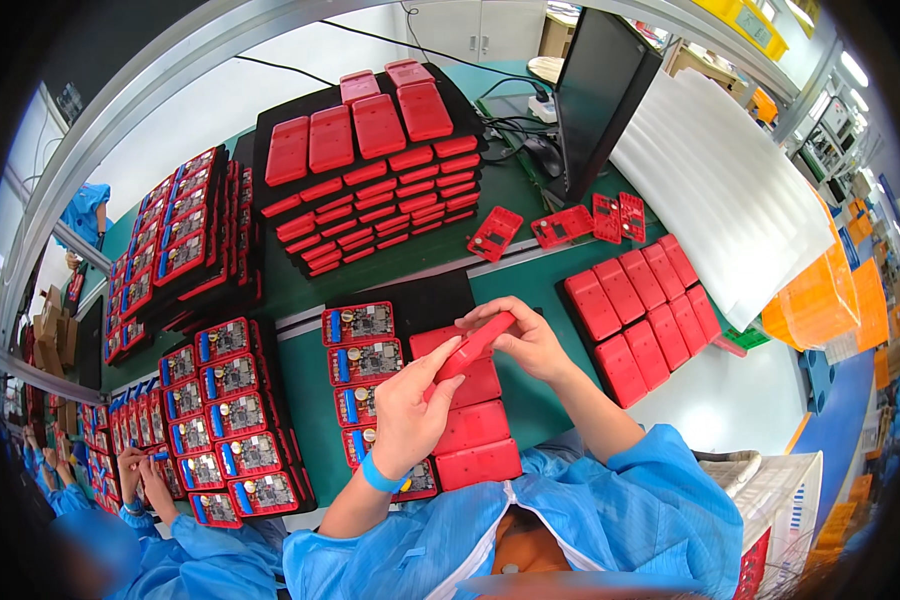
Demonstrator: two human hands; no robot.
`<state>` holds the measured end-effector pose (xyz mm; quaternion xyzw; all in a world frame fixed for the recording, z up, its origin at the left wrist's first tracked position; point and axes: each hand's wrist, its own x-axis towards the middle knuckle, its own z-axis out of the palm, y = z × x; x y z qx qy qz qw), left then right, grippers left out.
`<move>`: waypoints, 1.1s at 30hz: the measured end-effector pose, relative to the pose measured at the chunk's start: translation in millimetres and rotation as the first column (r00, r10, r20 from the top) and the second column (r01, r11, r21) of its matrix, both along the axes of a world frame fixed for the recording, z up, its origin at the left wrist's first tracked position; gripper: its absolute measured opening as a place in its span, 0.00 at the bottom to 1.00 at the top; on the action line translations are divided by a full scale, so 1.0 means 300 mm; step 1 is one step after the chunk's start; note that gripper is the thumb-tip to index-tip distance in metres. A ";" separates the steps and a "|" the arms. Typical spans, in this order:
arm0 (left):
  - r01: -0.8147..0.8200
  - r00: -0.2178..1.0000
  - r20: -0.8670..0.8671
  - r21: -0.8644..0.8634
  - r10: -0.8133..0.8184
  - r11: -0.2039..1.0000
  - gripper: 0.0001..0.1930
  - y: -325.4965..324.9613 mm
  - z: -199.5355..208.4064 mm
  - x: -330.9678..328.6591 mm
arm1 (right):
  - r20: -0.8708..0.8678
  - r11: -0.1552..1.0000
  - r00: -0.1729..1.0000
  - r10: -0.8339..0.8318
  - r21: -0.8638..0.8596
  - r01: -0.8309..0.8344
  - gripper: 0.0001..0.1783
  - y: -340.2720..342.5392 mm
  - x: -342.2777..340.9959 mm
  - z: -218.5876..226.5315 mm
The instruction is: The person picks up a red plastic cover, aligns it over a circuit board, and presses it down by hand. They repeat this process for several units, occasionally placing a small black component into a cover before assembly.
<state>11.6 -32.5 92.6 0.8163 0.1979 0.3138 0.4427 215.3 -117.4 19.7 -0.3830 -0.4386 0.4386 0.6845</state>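
Observation:
Between my two hands, over the near middle of the bench, is a red plastic case point(476, 344), tilted with a narrow side facing up. My left hand point(413, 408) grips its near left end, thumb along the side; a blue band circles that wrist. The fingers of my right hand point(532, 345) close on its far right end. Beneath my hands lies a column of red cases point(478, 427), smooth face up. Just left of it runs a column of open red shells point(367, 360) with circuit boards and blue parts, partly hidden by my left arm.
Black sheets stacked with red cases point(380, 125) stand at the back, beside a monitor point(600, 100). More board-filled shells point(245, 415) are stacked left, near a co-worker's hands point(146, 476). Rows of red cases point(630, 310) and white foam sheets point(715, 180) lie right.

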 end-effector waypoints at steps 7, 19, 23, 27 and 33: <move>0.051 0.982 0.185 -0.437 0.034 0.898 0.22 0.033 -0.084 0.015 | 0.167 0.990 0.981 -0.093 -0.087 0.109 0.27 -0.015 -0.005 0.028; 0.167 0.957 0.250 -0.891 0.149 0.423 0.19 0.209 -0.202 0.052 | 0.925 0.967 0.363 -0.114 0.019 0.256 0.45 0.064 0.067 0.127; 0.171 0.963 0.239 -0.900 0.127 0.402 0.23 0.279 -0.242 0.083 | 0.861 0.972 0.504 -0.071 -0.053 0.228 0.42 0.157 0.149 0.056; 0.079 0.940 0.219 -0.885 0.261 0.458 0.26 0.312 -0.243 0.040 | 0.869 0.966 0.492 -0.056 -0.078 0.248 0.42 0.212 0.215 -0.059; 0.043 0.888 0.294 -0.818 0.353 0.574 0.21 0.307 -0.174 -0.142 | 0.894 0.957 0.447 0.035 -0.158 0.242 0.42 0.218 0.209 -0.098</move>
